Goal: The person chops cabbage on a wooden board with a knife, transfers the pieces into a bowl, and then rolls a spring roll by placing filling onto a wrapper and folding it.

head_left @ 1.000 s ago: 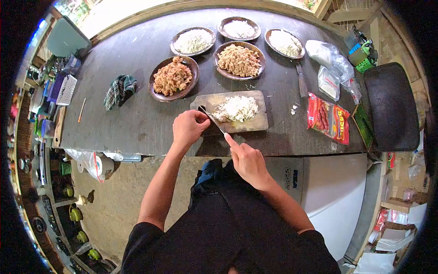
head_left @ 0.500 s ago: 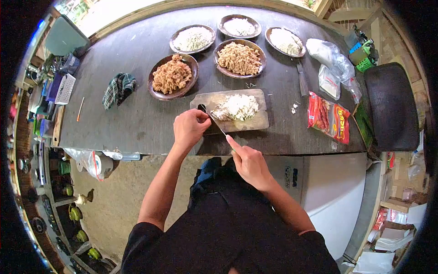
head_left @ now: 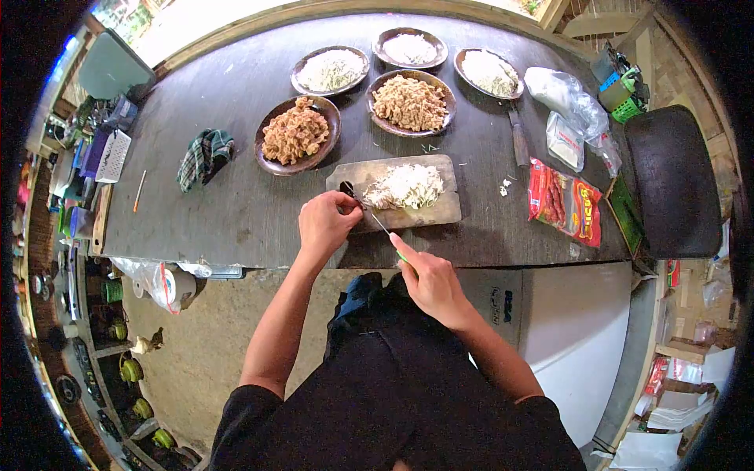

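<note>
My right hand (head_left: 430, 284) grips a green-handled knife (head_left: 380, 223), its narrow blade pointing up and left over the front edge of the wooden cutting board (head_left: 440, 213). At the board's left end, the fingers of my left hand (head_left: 326, 223) are pinched together close to the blade tip. Whatever they hold is hidden by the fingers. A heap of chopped whitish pieces (head_left: 408, 187) covers the middle of the board, just beyond the knife. The board's dark handle hole shows above my left fingertips.
Behind the board stand plates of browned food (head_left: 294, 135) and noodle-like pieces (head_left: 410, 104), with plates of pale shreds (head_left: 331, 71) farther back. A second knife (head_left: 518, 140), a red packet (head_left: 564, 202) and plastic bags (head_left: 577, 98) lie right. A checked cloth (head_left: 206, 158) lies left.
The knife blade has shifted slightly at my left fingertips, and more of its green handle shows. Both hands stay in nearly the same place, and the heap looks unchanged.
</note>
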Demonstrator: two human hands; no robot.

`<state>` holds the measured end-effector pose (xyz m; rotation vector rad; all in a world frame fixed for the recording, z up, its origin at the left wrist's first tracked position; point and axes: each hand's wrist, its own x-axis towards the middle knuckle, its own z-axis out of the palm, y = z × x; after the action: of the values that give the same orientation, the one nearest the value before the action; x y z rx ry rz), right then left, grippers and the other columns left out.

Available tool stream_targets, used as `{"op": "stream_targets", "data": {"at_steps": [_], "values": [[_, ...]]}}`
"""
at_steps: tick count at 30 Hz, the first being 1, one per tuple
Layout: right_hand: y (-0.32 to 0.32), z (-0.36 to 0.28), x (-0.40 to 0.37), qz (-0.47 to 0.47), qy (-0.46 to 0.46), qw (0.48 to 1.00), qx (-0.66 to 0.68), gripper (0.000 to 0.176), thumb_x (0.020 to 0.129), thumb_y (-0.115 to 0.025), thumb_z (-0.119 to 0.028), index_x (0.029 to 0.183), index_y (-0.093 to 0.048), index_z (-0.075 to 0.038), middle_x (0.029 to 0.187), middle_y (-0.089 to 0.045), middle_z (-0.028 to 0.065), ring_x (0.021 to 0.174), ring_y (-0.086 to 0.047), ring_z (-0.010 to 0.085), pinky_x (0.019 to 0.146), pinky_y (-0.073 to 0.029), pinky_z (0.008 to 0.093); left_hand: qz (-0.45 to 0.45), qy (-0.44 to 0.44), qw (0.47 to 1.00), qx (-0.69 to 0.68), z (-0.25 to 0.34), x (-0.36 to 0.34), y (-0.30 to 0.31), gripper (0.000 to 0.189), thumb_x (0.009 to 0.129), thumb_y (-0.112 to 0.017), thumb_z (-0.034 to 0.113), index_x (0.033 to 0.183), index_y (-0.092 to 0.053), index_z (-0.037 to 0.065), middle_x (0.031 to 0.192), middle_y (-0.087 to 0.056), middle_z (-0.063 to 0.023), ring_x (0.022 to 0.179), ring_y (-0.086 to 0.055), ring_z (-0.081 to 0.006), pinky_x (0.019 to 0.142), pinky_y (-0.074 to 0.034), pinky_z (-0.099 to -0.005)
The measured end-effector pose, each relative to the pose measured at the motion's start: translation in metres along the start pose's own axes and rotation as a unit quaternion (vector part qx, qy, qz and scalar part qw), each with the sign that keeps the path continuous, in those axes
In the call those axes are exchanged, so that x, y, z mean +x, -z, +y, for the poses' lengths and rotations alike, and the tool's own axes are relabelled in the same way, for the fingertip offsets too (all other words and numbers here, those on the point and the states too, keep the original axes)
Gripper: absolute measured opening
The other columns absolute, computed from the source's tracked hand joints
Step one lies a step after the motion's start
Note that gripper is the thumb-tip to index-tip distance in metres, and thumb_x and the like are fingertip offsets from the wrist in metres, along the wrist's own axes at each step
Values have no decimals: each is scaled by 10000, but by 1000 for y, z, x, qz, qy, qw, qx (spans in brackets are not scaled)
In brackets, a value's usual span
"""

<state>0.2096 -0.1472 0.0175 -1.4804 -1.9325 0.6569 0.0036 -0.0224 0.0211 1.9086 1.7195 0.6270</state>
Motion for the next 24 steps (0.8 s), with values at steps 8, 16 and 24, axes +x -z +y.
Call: {"op": "stream_targets", "data": {"at_steps": [8, 16, 24], "values": [[-8, -6, 4, -5, -17, 1000, -24, 570, 977, -606, -105, 1531, -484, -162, 692, -600, 188, 636, -641, 395, 615, -537, 518, -21, 18, 1000, -9, -2, 2, 1, 228, 794, -775, 304, 899, -811, 105, 830, -760, -99, 778, -738, -282, 737, -570, -390], [-10, 0, 7, 11, -6, 999, -36, 552, 984, -599, -123, 1524, -488, -150, 706, -617, 194, 640, -650, 401, 615, -545, 520, -8, 8, 1000, -2, -1, 1, 2, 215, 799, -779, 317, 878, -811, 120, 819, -756, -85, 760, -728, -273, 712, -553, -396], [6, 2, -6, -4, -56, 998, 15, 545, 952, -653, -70, 1482, -549, -142, 816, -656, 244, 719, -649, 428, 654, -501, 483, 13, -46, 999, 24, -6, 5, -9, 215, 804, -774, 354, 842, -802, 144, 816, -742, -48, 791, -703, -256, 722, -429, -400]]}}
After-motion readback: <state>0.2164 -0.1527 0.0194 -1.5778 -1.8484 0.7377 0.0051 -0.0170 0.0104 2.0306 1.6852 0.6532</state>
